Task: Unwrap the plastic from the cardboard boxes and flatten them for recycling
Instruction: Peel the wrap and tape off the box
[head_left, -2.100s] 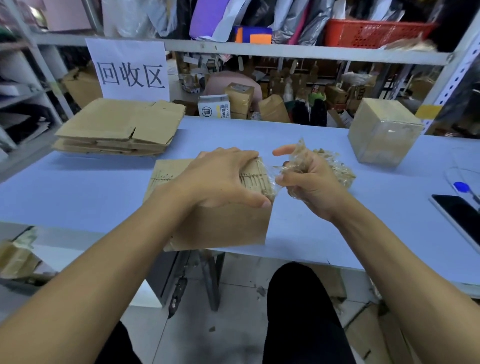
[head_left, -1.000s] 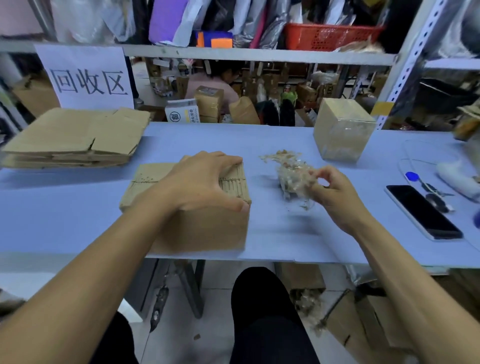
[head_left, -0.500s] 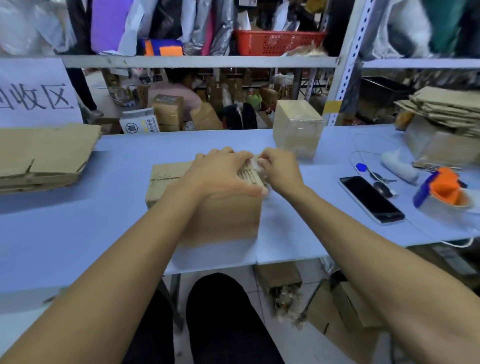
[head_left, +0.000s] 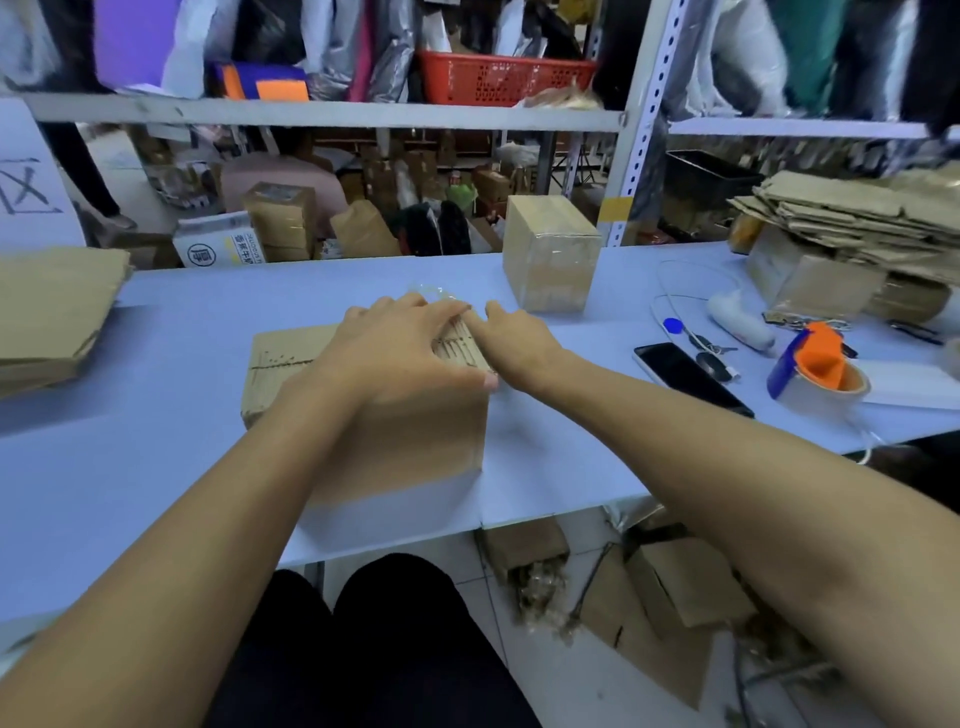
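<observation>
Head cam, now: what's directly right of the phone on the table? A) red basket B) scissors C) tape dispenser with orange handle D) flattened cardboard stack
C: the tape dispenser with its orange handle sits on the table just right of the phone; the red basket is up on the shelf.

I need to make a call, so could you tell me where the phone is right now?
The phone lies face up on the table, right of the right hand, with the keys just behind it.
</observation>
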